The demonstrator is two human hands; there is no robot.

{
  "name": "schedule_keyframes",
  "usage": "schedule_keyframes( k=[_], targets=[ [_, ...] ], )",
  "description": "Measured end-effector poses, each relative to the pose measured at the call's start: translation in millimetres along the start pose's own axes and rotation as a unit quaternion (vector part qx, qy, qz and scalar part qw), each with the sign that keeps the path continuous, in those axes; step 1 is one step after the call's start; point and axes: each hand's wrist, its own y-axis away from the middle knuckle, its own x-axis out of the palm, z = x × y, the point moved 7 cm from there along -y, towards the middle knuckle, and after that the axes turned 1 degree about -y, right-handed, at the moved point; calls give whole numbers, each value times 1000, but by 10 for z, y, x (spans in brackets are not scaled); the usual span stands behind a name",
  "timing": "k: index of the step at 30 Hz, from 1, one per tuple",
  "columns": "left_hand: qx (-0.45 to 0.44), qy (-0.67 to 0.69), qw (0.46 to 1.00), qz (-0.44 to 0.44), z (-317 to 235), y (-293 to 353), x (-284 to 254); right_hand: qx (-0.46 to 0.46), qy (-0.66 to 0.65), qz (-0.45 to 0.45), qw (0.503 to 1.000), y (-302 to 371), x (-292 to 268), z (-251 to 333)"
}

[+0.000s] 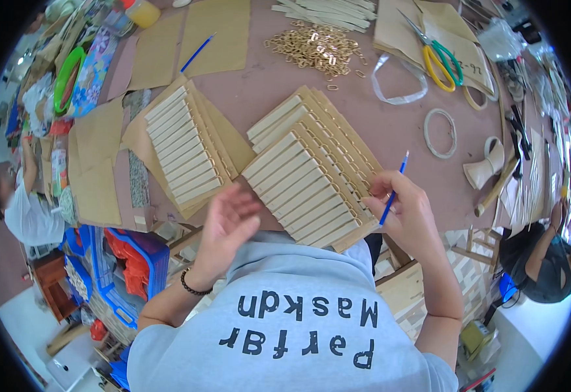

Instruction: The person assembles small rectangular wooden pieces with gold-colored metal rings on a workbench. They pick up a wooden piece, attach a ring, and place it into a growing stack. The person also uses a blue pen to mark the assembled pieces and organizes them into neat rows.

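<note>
the pinkish worktable [390,130] carries everything, with brown card sheets [213,36] along its far edge. nearest the person, at the near edge, lies a fanned board of cream strips with gold buckles [305,176]; a second like board [184,147] sits just to its left. beyond them, toward the far edge, is a heap of loose gold buckles [311,47], and yellow-and-green scissors [439,60] lie at the far right. the left hand [228,225] hovers open, fingers spread, holding nothing, just off the near board's left corner. the right hand [411,212] rests on the board's right edge, fingers closed around a thin blue brush [393,189]. to work well, i judge the free hand should steady the board while the brush tip stays on one strip end at a time.
</note>
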Motion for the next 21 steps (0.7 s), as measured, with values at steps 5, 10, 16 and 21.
schedule_keyframes(
  k=[5,10,16,21],
  targets=[
    [-157,209,964,57,122,157,283,70,91,15,993,74,30,52],
    [-220,216,941,140,241,73,398,71,97,16,993,187,48,-50],
    [-248,156,935,199,191,-26,576,90,16,17,996,275,74,-103],
    [-101,-18,977,186,84,-116,642,75,6,39,996,240,83,-118]
  ],
)
